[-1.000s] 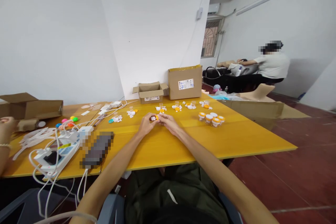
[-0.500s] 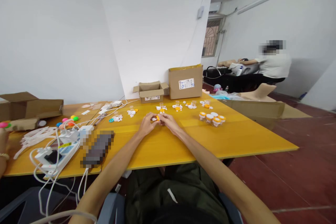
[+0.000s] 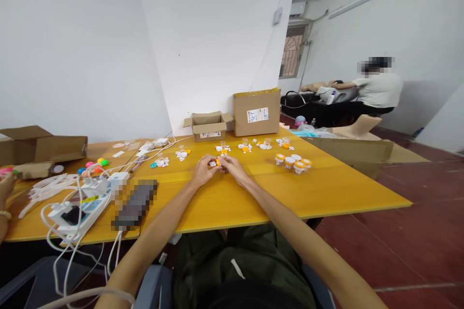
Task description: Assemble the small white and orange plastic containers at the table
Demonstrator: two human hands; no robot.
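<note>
Near the centre of the frame, both hands meet over the yellow wooden tabletop (image 3: 253,198). The left hand (image 3: 203,172) and the right hand (image 3: 232,168) are each closed with their fingertips pinched on one small orange-and-white plastic piece (image 3: 215,163), held between them just above the table. The piece is too small to make out clearly; it may be a little capped jar.

To the right of the hands stands a cluster of small white jars with orange lids (image 3: 292,163). Above the hands, loose white and orange small parts (image 3: 246,147) lie scattered. Behind these stand a small open cardboard box (image 3: 208,126) and a taller closed cardboard box (image 3: 256,112). At lower left lies a white power strip with tangled white cables (image 3: 78,207). At the left edge, another person's hand (image 3: 5,188) shows.
</note>
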